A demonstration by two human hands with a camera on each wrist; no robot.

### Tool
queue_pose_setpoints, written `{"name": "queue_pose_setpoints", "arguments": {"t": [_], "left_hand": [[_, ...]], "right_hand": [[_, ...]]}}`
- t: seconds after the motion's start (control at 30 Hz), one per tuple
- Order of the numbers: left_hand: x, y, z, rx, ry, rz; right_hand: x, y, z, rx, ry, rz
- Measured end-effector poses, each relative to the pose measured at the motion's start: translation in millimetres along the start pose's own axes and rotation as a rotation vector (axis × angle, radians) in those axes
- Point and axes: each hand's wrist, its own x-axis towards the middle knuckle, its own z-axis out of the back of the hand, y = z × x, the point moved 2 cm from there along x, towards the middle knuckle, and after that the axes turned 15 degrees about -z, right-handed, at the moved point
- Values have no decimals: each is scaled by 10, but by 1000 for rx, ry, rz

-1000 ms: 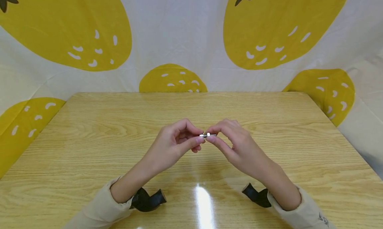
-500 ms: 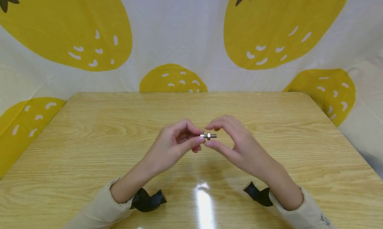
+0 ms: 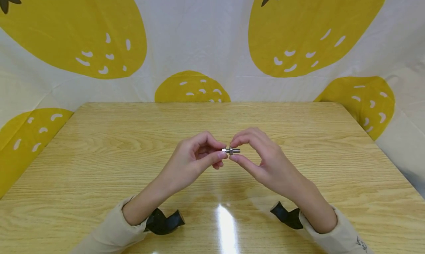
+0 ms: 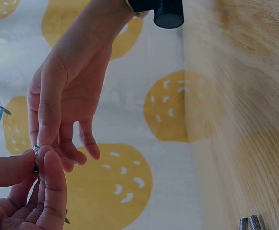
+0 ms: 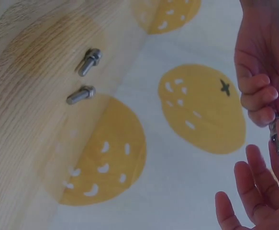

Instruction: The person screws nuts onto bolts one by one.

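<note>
Over the middle of the table [image 3: 132, 147], my left hand [image 3: 194, 160] pinches the head end of a small metal bolt [image 3: 237, 150] between thumb and index finger. The bolt lies level, its threaded end pointing right. A hex nut [image 3: 231, 151] sits around the shank partway along. My right hand [image 3: 263, 160] pinches this nut with thumb and index fingertip. In the right wrist view, the other fingers [image 5: 247, 187] of the right hand spread loosely, while the left hand [image 5: 261, 96] has its fingers curled by the bolt. Fingertips hide the bolt's head.
Two more bolts, an upper bolt [image 5: 89, 62] and a lower bolt [image 5: 81, 95], lie on the wooden tabletop in the right wrist view, each with a nut-like collar near one end. A patterned cloth [image 3: 199, 32] hangs behind the table. Black camera mounts [image 3: 164, 221] sit at both wrists.
Half a second ago my right thumb and index finger were spread apart from the nut; now they have closed onto it again. The left hand and bolt have stayed in place.
</note>
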Motion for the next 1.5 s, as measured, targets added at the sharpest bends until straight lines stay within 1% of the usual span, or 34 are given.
{"name": "queue_pose_setpoints", "arguments": {"t": [0.23,0.37,0.47,0.6,0.67,0.73,0.87,0.97,1.17,1.33,1.5], "left_hand": [[-5,-5,-5,-3,4,-13],[-11,-4,-11,-7,9,-2],[-15,1,-16,-6,14,7],[-14,10,-15,1,15,3],[-12,15,-12,5,14,-1],[-9,20,-10,9,13,-3],[-4,27,-6,17,13,-7],[-6,27,-5,18,14,-15],[-7,22,-5,8,11,-4],[-5,16,-6,7,16,-9],[-8,6,-18,1,18,-7]], "right_hand": [[1,-28,-36,-4,38,-25],[5,-56,-61,-33,9,-12],[0,-72,-63,-71,-1,-31],[-5,-73,-39,-100,55,-98],[-3,-61,-20,-91,74,-110],[1,-44,-4,-72,71,-92],[12,-24,11,-38,39,-22],[18,-26,10,-27,30,4],[22,-26,2,-10,40,16],[13,-32,-23,-5,61,-2],[10,-55,-51,-11,58,-19]]}}
